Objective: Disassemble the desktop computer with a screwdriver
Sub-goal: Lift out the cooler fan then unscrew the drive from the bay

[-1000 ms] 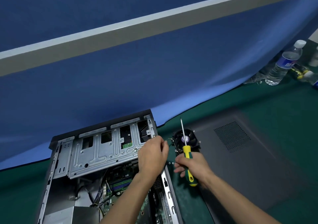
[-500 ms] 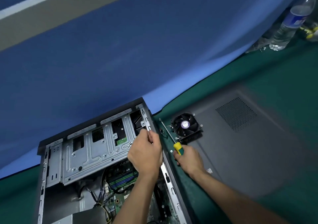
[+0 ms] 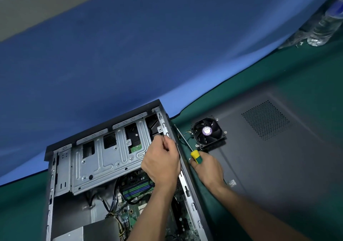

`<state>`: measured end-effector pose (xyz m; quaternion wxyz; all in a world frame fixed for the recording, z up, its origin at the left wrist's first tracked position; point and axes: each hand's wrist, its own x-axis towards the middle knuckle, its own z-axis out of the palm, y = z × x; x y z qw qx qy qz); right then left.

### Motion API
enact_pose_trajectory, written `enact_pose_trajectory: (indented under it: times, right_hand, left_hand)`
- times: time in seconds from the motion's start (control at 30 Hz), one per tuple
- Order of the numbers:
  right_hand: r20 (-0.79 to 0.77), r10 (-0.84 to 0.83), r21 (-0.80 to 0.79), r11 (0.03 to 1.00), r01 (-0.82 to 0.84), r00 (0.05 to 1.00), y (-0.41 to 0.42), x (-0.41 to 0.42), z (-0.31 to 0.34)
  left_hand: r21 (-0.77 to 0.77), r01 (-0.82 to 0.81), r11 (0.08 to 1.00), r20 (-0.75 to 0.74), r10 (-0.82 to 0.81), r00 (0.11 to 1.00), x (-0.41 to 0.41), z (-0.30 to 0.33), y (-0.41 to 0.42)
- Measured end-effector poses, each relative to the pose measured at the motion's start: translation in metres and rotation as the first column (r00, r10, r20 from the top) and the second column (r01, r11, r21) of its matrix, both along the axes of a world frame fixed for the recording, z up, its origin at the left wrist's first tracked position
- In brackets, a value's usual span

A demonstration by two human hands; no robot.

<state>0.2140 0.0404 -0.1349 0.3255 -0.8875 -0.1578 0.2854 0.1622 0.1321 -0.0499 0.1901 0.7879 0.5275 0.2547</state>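
Since a second ago the screwdriver (image 3: 193,152) has swung from upright to a low slant, its shaft now lying along the gap between case and fan, while the left hand has crept up the drive cage toward the far corner.

Largest first: the case (image 3: 187,176) lies open-side up on the green surface (image 3: 278,77), near edge out of view, so that cage and board face the person. Its removed side panel (image 3: 278,148) lies flat to the right, serving as a tray: the fan (image 3: 208,133), already out, rests on its left end. The drive cage (image 3: 104,159) still sits in the case, probably the part in hand.

The left hand (image 3: 161,163) reaches from below with wrist straight, its grip pinched together at the cage's top right corner by a tab; whether it holds a screw I cannot tell. The right hand (image 3: 206,168) rests on the surface just beside the case wall, fingers wrapped round the yellow-green handle, the tool parked but ready. A bottle (image 3: 323,27) stands far right.
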Motion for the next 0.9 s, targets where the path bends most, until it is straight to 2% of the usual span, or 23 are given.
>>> enact_pose_trajectory:
  times: [0.1, 0.23, 0.4, 0.43, 0.5, 0.53, 0.6, 0.67, 0.77, 0.83, 0.9]
  right_hand:
    - [-0.008, 0.003, 0.055, 0.998, -0.002, 1.0, -0.011, 0.003, 0.013]
    - [0.121, 0.147, 0.031, 0.988, -0.152, 0.982, -0.026, 0.01, 0.039]
    - [0.215, 0.327, -0.047, 0.945, -0.325, 0.92, -0.029, 0.026, 0.082]
    - [0.235, 0.362, -0.074, 0.932, -0.354, 0.902, -0.027, 0.03, 0.09]
    - [0.253, 0.413, -0.113, 0.911, -0.397, 0.875, -0.022, 0.036, 0.107]
    - [0.252, 0.435, -0.13, 0.9, -0.415, 0.864, -0.02, 0.038, 0.115]
    - [0.217, 0.457, -0.131, 0.889, -0.439, 0.862, -0.016, 0.044, 0.13]
    - [0.088, 0.423, 0.01, 0.905, -0.425, 0.902, -0.011, 0.052, 0.145]
    - [-0.121, 0.357, 0.313, 0.899, -0.306, 0.926, -0.003, 0.061, 0.167]
    - [-0.162, 0.284, 0.44, 0.878, -0.189, 0.945, 0.005, 0.063, 0.18]
    - [-0.092, 0.192, 0.488, 0.864, -0.124, 0.977, 0.017, 0.058, 0.19]
  left_hand:
    - [-0.011, -0.007, 1.0, 0.003, 0.007, 1.0, 0.001, 0.0, 0.001]
    - [-0.01, -0.012, 1.0, 0.025, 0.013, 1.0, 0.0, -0.001, 0.002]
    - [0.054, 0.135, 0.989, 0.049, -0.137, 0.989, -0.001, 0.012, -0.003]
    - [0.086, 0.206, 0.975, 0.011, -0.208, 0.978, -0.002, 0.015, -0.003]
    - [0.129, 0.341, 0.931, -0.155, -0.32, 0.935, -0.003, 0.02, -0.002]
    - [0.122, 0.359, 0.925, -0.216, -0.328, 0.92, -0.004, 0.021, -0.002]
    - [0.069, 0.317, 0.946, -0.205, -0.297, 0.932, -0.01, 0.025, 0.0]
    - [0.042, 0.244, 0.969, -0.109, -0.239, 0.965, -0.017, 0.028, 0.005]
    - [0.02, 0.126, 0.992, -0.072, -0.125, 0.99, -0.03, 0.031, 0.019]
    - [-0.014, 0.081, 0.997, -0.095, -0.082, 0.992, -0.037, 0.033, 0.028]
    - [-0.063, 0.085, 0.994, -0.112, -0.092, 0.989, -0.041, 0.034, 0.034]
